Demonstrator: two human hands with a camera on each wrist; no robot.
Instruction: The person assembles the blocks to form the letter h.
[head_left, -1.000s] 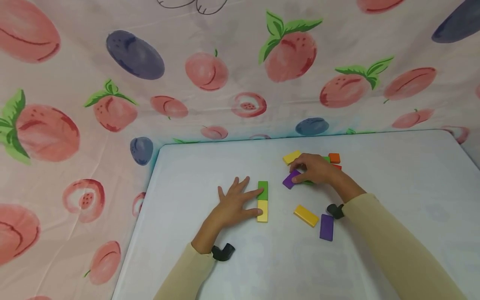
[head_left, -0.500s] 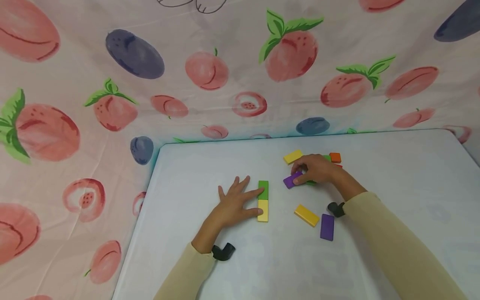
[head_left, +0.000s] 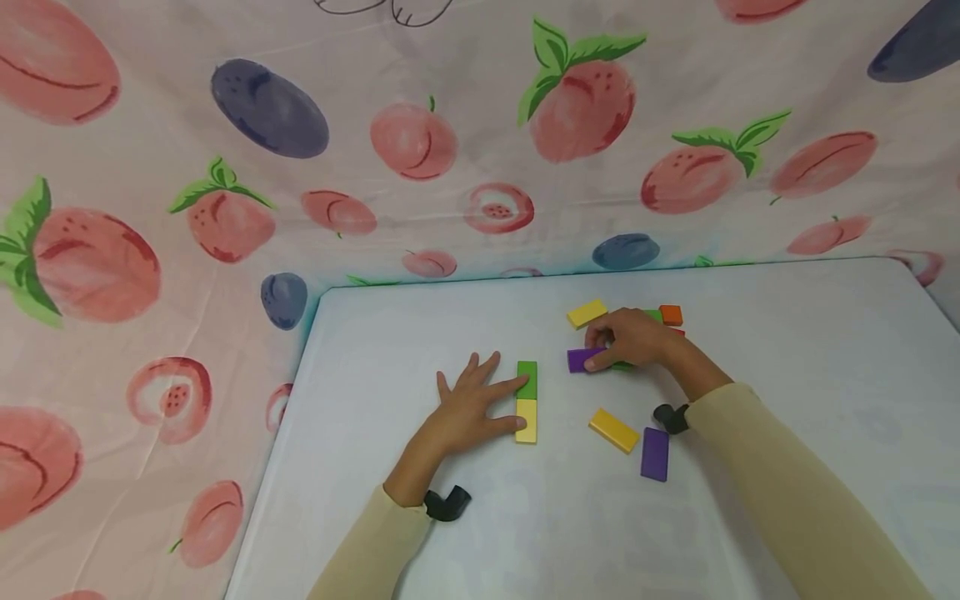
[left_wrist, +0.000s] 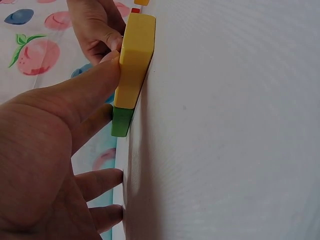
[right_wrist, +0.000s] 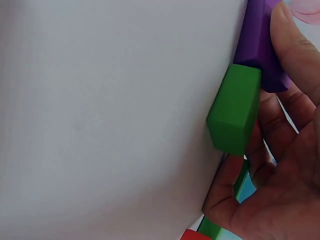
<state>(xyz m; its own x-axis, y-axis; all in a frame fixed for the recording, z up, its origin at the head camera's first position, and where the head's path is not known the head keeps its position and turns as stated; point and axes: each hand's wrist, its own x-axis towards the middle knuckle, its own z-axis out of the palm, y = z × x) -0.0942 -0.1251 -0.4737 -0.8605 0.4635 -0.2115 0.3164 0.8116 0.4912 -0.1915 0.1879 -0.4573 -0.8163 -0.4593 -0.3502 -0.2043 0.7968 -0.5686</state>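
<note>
My left hand lies with its fingers spread on the white table. Its index fingertip touches a green block and its thumb a yellow block; these two stand end to end in a line. To the right, my right hand pinches a purple block between thumb and fingers, low over the table. In the right wrist view another green block sits right beside the purple one, under the hand. Whether those two touch I cannot tell.
A pale yellow block lies beyond the right hand. Past its knuckles are an orange block, a partly hidden green block and a red one. Nearer are a darker yellow block and a second purple block.
The purple block in my right hand has turned from a slant to nearly level, side to side. The right fingers have shifted slightly with it. My left hand has stayed put.
</note>
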